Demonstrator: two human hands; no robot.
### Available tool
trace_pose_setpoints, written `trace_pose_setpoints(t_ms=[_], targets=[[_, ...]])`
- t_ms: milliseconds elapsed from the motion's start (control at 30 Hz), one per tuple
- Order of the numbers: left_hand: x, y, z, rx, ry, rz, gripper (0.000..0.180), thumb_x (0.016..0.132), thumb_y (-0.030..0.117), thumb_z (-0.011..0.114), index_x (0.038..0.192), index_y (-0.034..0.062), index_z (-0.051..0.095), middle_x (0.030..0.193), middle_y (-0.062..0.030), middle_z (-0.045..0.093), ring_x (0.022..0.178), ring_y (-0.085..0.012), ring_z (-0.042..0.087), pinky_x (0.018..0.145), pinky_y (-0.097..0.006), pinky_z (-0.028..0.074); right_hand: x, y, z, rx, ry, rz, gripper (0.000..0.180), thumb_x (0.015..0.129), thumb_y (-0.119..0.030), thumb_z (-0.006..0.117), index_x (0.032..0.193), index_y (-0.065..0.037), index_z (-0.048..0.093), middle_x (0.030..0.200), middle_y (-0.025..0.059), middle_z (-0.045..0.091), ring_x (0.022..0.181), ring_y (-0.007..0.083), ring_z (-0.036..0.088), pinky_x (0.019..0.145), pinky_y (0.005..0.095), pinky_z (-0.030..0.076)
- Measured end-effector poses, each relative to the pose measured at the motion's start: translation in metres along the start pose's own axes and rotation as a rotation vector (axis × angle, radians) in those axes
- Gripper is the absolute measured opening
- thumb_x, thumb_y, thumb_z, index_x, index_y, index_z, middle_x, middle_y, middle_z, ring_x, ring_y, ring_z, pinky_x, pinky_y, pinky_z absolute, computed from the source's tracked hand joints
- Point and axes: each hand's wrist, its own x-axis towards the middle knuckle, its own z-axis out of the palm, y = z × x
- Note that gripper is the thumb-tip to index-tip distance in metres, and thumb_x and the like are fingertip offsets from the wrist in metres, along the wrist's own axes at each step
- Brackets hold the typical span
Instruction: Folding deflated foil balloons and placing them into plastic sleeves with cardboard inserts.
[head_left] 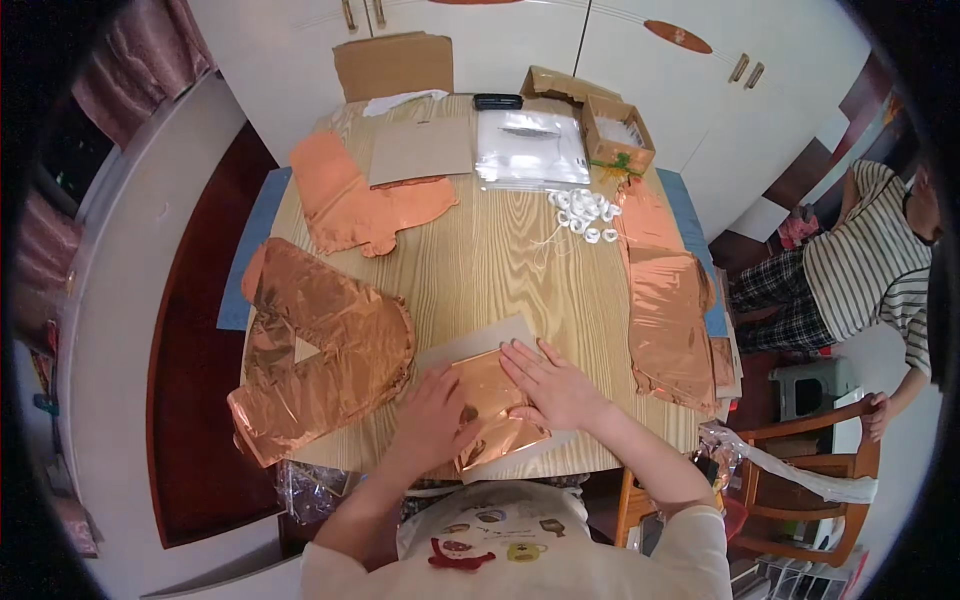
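Note:
A folded rose-gold foil balloon (pixel 497 385) lies on a grey cardboard sheet (pixel 515 328) near the front edge of the table. My left hand (pixel 437 420) rests on the left side of the foil, fingers stretched out. From the right, my right hand (pixel 548 385) lies flat over the foil's upper right, fingers spread. Left of them is a flat, A-shaped foil balloon (pixel 345 325) with a triangular hole. Another foil balloon (pixel 335 195) lies beyond it, and more copper-coloured foil (pixel 670 310) lies along the table's right side.
Grey cardboard (pixel 422 150), clear plastic bags (pixel 533 145), white ribbon rolls (pixel 582 212) and an open cardboard box (pixel 618 130) sit toward the back of the wooden table (pixel 470 260). At right, a person in a striped shirt (pixel 860 260) has a hand on a wooden chair (pixel 810 480).

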Motion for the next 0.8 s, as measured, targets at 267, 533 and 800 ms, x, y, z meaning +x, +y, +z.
trace_pose_setpoints(t_ms=[267,533,800], targets=[[0.012,-0.005,0.018,0.179,-0.097,0.110,0.109,0.068,0.071,0.063,0.144,-0.0011,0.033,0.148,-0.0251,0.031,0.136,-0.0452,0.029,0.111,-0.057,0.020,0.000,0.009,-0.007,0.036,-0.085,-0.070,0.103,0.074,-0.070,0.055,0.143,0.004,0.033,0.153,0.0175,0.029,0.144,0.0284,0.024,0.117,0.0474,0.015],[0.007,-0.012,0.010,0.182,-0.192,0.117,0.124,0.057,0.077,0.067,0.143,-0.0046,0.032,0.148,-0.0278,0.029,0.138,-0.0452,0.025,0.113,-0.057,0.016,0.003,0.015,-0.017,0.026,-0.231,-0.102,0.137,0.047,-0.079,0.067,0.148,0.002,0.021,0.156,0.0185,0.021,0.145,0.0309,0.019,0.117,0.0502,0.014],[-0.018,-0.011,-0.004,0.230,-0.228,0.002,0.114,0.064,0.071,0.068,0.143,-0.0046,0.032,0.150,-0.0279,0.026,0.140,-0.0433,0.023,0.113,-0.056,0.018,0.009,0.011,-0.029,0.036,-0.349,-0.061,0.137,0.049,-0.072,0.075,0.149,0.001,0.017,0.156,0.0228,0.015,0.146,0.0342,0.012,0.118,0.0473,0.011]])
